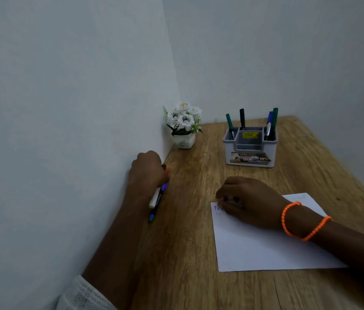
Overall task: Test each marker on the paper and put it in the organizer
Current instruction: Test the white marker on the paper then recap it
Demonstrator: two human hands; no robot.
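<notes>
A white sheet of paper (259,249) lies on the wooden table, with faint blue marks near its top left corner. My right hand (248,202), with orange bead bracelets on the wrist, rests on that corner; its fingers curl round something small that I cannot make out. By the left wall, my left hand (148,170) grips a bundle of markers (156,201); white, blue and teal ends stick out below it. The grey and white organizer (250,148) stands at the back and holds several markers upright.
A small white pot of artificial white flowers (184,127) stands in the back left corner against the wall. The wall runs close along the table's left edge. The table's right edge slants away at the right.
</notes>
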